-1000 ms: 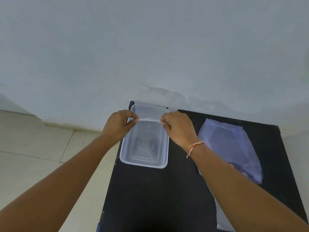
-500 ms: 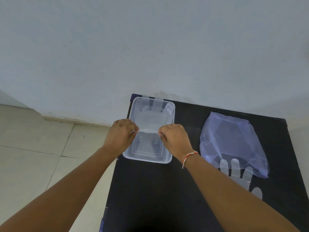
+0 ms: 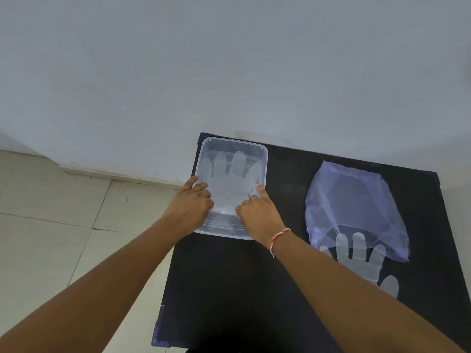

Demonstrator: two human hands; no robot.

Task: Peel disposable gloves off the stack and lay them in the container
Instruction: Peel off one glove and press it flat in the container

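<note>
Head view shows both my hands down in the clear rectangular plastic container [image 3: 263, 159], where a thin translucent plastic glove [image 3: 233, 179] lies flat with its fingers pointing away from me. My left hand [image 3: 190, 206] rests with curled fingers on the glove's cuff side near the tub's left wall; my right hand [image 3: 257, 212] has its forefinger stretched out, pressing the film down, the other fingers folded. Neither seems to pinch anything, though the cuff between them is partly hidden. To the right of my right hand, well apart on the black tabletop [image 3: 229, 289], the stack of remaining gloves [image 3: 356, 250] pokes from under a crumpled bluish plastic bag [image 3: 351, 205]. I judge this film featherlight, limp, clingy and easy to tear or drag along with a neighbour, so I would take the next one by its cuff edge, pinching a single layer. No brand, label or writing is readable anywhere.
</note>
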